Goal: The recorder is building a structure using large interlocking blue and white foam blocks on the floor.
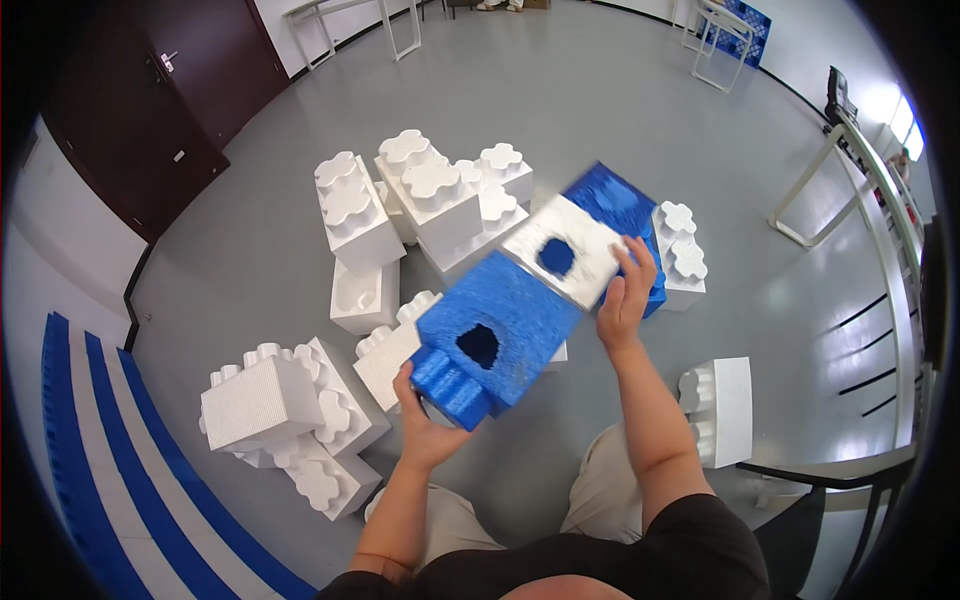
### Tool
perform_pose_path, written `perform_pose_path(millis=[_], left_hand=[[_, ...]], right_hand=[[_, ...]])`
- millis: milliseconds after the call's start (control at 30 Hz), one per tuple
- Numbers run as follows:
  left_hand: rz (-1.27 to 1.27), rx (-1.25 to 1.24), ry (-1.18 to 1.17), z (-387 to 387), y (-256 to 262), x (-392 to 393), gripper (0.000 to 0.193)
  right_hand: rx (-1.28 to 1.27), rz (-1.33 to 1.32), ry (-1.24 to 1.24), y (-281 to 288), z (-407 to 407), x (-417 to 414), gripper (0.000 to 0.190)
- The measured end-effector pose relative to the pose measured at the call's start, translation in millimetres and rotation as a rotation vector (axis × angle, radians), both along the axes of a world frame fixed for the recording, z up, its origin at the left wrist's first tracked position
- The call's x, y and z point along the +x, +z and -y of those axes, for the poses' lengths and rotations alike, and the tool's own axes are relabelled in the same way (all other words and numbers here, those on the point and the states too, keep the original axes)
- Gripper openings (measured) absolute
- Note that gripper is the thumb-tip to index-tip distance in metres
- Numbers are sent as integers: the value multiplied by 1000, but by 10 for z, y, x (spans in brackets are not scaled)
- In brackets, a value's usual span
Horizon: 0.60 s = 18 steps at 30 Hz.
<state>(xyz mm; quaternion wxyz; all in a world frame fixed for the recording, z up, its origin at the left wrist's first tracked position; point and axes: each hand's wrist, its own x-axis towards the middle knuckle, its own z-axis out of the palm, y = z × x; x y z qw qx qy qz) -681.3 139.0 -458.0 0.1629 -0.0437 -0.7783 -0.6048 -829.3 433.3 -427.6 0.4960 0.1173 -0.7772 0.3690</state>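
Note:
I hold a joined piece of large foam building blocks in front of me, tilted up to the right. Its near part is a blue block (pixel 517 319) with a dark hole in its face, and a white block (pixel 544 232) with a blue-looking hole sits against it. My left hand (pixel 431 439) grips the blue studs at the lower end. On the right edge of the white block rest the fingers of my right hand (pixel 628 300). A further blue block (pixel 611 196) shows beyond the white one; whether it is joined to it I cannot tell.
White foam blocks with studs (pixel 431 187) are grouped ahead on the grey floor, others (pixel 255 405) stacked at left. One white block (pixel 731 412) is at right, near a black chair (pixel 795 532). A blue-and-white striped block wall (pixel 112 420) lines the left; white-framed tables (pixel 847 180) stand right.

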Motion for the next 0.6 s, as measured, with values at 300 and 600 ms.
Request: perform_pose_path(millis=[300, 600], left_hand=[[215, 194, -183, 107, 55, -90, 132], [247, 102, -245, 401, 319, 4, 134]], right_hand=[[332, 399, 424, 115, -165, 154, 24], [392, 439, 464, 22, -149, 198, 22]])
